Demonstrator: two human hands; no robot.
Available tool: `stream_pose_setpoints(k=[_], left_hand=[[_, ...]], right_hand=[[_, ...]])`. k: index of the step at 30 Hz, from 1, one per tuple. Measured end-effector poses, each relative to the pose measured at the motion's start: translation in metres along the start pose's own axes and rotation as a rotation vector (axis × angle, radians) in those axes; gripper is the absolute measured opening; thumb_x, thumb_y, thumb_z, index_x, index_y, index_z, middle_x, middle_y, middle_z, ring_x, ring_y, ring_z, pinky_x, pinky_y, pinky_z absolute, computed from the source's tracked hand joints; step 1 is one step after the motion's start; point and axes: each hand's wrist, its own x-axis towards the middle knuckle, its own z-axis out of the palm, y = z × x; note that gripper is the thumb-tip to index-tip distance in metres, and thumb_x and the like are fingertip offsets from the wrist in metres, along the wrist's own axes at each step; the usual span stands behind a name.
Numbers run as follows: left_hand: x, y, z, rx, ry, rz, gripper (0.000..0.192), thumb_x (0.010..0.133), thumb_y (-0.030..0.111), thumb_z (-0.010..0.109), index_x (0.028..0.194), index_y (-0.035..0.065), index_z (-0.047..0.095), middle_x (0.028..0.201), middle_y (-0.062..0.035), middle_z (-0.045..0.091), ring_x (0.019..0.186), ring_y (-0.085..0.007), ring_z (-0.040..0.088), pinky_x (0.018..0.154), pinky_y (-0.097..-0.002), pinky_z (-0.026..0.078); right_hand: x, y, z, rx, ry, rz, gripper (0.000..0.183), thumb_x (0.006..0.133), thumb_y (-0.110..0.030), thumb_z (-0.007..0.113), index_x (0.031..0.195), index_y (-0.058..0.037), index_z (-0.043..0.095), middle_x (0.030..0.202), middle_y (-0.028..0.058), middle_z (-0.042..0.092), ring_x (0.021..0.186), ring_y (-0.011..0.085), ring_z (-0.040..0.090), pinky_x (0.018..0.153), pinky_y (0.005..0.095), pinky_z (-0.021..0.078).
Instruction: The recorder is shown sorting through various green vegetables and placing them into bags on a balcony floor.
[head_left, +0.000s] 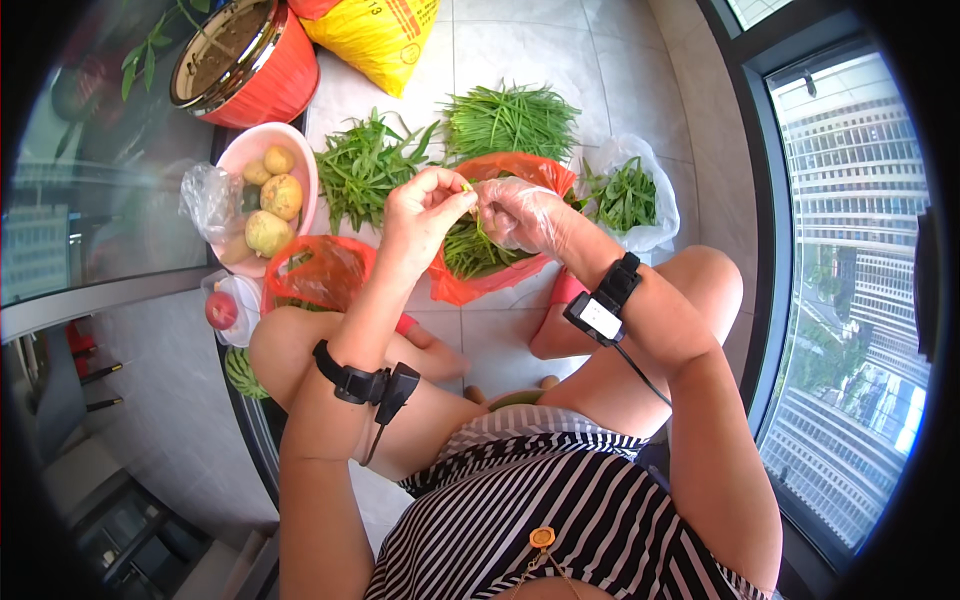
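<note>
My bare left hand (424, 217) pinches a thin green sprig (469, 189) between thumb and fingertips. Opposite it, almost touching, my right hand (521, 214) wears a transparent plastic glove and has its curled fingers on the same sprig. Both hands are over an open red plastic bag (459, 291) holding long green stems (480, 255); they partly cover it. Just beyond lies a pile of thin, cut green stalks (512, 124). A heap of leafy greens (367, 169) is on the floor to the left. On the right, a white plastic bag (664, 221) contains leafy greens (626, 196).
Another red plastic bag (322, 270) stands by my left knee. Behind it, a pink basin (306, 154) holds several round yellowish vegetables or fruits (281, 196). A red plant pot (289, 90) and yellow sack (382, 45) stand farther back. A window (847, 262) borders the right; a watermelon (244, 371) lies left.
</note>
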Motion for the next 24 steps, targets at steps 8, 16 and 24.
stream_pose_setpoints(k=[8, 16, 24], left_hand=[[0.002, 0.022, -0.01, -0.279, 0.076, -0.332, 0.014, 0.091, 0.012, 0.05, 0.098, 0.0049, 0.059, 0.078, -0.0028, 0.06, 0.064, -0.0097, 0.056, 0.056, -0.0202, 0.044], [-0.001, 0.021, -0.018, -0.1, 0.046, -0.372, 0.016, 0.093, 0.019, 0.055, 0.094, 0.0051, 0.061, 0.074, 0.0009, 0.057, 0.057, -0.0044, 0.049, 0.05, -0.0184, 0.038], [-0.002, 0.016, -0.03, -0.079, 0.039, -0.378, 0.015, 0.092, 0.018, 0.056, 0.093, 0.0047, 0.062, 0.071, 0.0023, 0.056, 0.055, -0.0032, 0.048, 0.048, -0.0173, 0.036]], right_hand=[[0.049, 0.044, -0.052, -1.096, 0.391, 0.014, 0.025, 0.08, -0.019, 0.05, 0.089, -0.0007, 0.064, 0.086, 0.0134, 0.066, 0.081, 0.028, 0.063, 0.076, 0.0378, 0.0481], [0.078, 0.106, -0.062, -1.899, 0.446, -0.228, 0.017, 0.085, -0.019, 0.053, 0.093, -0.0101, 0.065, 0.091, 0.0154, 0.069, 0.081, 0.0295, 0.069, 0.069, 0.0377, 0.0549], [0.074, 0.1, -0.071, -1.836, 0.421, -0.347, 0.016, 0.081, -0.016, 0.052, 0.087, -0.0098, 0.066, 0.09, 0.0163, 0.067, 0.082, 0.0328, 0.067, 0.072, 0.0398, 0.054]])
